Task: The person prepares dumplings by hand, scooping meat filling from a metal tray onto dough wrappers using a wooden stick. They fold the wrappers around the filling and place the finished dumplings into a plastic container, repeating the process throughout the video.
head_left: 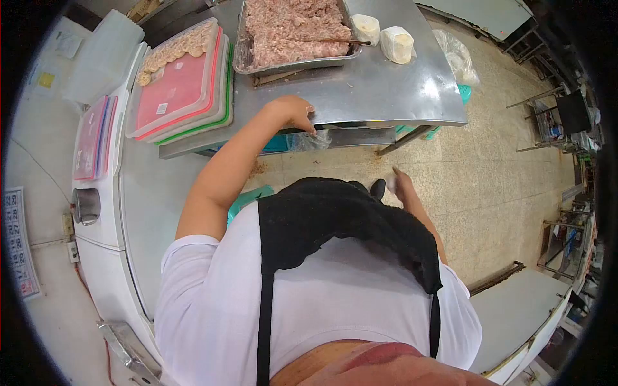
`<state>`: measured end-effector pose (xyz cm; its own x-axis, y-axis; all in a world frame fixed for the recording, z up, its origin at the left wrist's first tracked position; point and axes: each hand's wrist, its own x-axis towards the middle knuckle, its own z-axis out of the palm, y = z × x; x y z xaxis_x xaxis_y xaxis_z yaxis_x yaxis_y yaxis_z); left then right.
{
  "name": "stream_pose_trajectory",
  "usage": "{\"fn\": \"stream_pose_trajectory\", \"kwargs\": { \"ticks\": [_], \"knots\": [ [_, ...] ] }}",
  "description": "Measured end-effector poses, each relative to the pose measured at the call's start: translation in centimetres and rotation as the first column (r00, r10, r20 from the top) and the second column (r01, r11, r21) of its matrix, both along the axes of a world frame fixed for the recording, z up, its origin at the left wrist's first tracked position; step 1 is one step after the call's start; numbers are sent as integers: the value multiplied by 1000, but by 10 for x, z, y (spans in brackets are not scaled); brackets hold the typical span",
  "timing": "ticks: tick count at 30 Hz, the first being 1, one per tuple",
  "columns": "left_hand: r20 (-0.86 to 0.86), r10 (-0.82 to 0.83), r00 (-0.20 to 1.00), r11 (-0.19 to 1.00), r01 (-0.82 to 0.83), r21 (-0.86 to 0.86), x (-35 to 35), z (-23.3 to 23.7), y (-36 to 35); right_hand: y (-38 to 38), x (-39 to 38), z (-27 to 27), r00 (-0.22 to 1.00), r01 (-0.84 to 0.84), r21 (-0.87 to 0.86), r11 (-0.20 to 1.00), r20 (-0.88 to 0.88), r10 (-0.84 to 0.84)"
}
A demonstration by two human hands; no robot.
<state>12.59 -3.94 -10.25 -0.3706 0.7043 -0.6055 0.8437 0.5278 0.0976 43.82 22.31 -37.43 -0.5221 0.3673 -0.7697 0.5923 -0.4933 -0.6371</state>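
My left hand (293, 114) is at the front edge of the steel table (360, 96), its fingers bent over the edge; what they hold, if anything, is hidden. Low at my right side, over the floor, hangs my right hand (403, 184), slightly blurred. Beyond my left hand a metal tray (302, 65) holds a heap of ground meat (290, 32), with a thin utensil (360, 42) lying in it. Two white wrapped blocks (397, 45) sit right of the tray. Stacked lidded trays (174, 90) stand to the left, light pieces of food on the top one.
White appliances (103, 219) stand along the left wall. A green stool (252, 198) is partly hidden by my left arm. A clear plastic bag (456, 55) hangs beyond the table's right end. Tiled floor (476, 180) and racks (553, 119) lie to the right.
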Motion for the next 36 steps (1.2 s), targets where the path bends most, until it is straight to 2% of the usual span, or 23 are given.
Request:
{"fn": "stream_pose_trajectory", "kwargs": {
  "ticks": [2,4,5,7,8,9,11,12,14,15,17,18,20,22,24,25,27,28,30,31,32,33,36],
  "knots": [
    [27,43,999,999,-43,-26,2,6,0,-32,-49,23,947,122,-134,984,-281,-155],
    [25,36,999,999,-36,8,-1,1,-4,-60,-94,78,961,149,-88,985,-221,-165],
    [27,25,999,999,-27,42,-3,-1,-6,-64,-105,83,960,150,-91,984,-224,-167],
    [29,31,999,999,-32,38,-2,4,-8,-70,-119,97,915,-12,189,982,-395,87],
    [37,41,998,999,-42,35,-2,6,-9,-74,-122,103,915,-33,324,945,-371,159],
    [39,42,998,998,-44,37,-2,6,-11,-75,-118,114,915,-35,327,945,-369,162],
    [53,51,997,996,-54,69,-3,4,-14,-79,-108,137,843,-264,304,915,-389,372],
    [55,51,997,996,-55,70,-5,0,-15,-79,-106,144,843,-266,305,915,-387,374],
    [45,40,998,996,-43,74,-9,-7,-14,-72,-105,161,808,-396,166,903,-404,429],
    [39,35,999,996,-38,81,-10,-8,-13,-64,-109,174,807,-391,175,904,-406,428],
    [7,26,1000,996,-26,82,-3,-6,-13,-44,-122,205,750,-448,302,842,-386,538],
    [-7,18,1000,995,-18,101,0,-4,-13,-35,-130,224,753,-407,356,841,-391,529],
    [-24,10,1000,993,-8,118,2,-5,-13,8,-156,237,733,-374,487,789,-366,573],
    [-8,21,1000,992,-19,127,-1,-10,-14,39,-180,266,761,-253,617,745,-348,547],
    [-13,41,999,985,-38,166,0,-15,-16,82,-213,280,767,-195,773,604,-264,585],
    [-8,69,998,977,-66,204,0,-19,-19,95,-227,289,764,-186,775,604,-273,585],
    [-34,86,996,969,-76,236,1,-27,-23,119,-256,307,788,-63,960,272,-120,604],
    [-42,111,993,959,-96,267,3,-29,-24,134,-271,308,782,-52,961,272,-130,609],
    [-58,141,988,947,-118,297,9,-24,-20,159,-298,303,768,-73,997,8,51,639],
    [-40,172,984,963,-159,217,16,-11,-13,166,-308,298,765,-64,998,9,43,643],
    [-25,204,979,970,-199,137,20,-3,-7,172,-319,293,781,-157,987,24,109,614],
    [-35,207,978,970,-200,138,23,-3,-4,179,-331,287,791,-248,968,43,177,586],
    [-13,278,960,947,-272,173,20,-15,-1,189,-351,238,768,-338,937,84,223,600]
  ]
}}
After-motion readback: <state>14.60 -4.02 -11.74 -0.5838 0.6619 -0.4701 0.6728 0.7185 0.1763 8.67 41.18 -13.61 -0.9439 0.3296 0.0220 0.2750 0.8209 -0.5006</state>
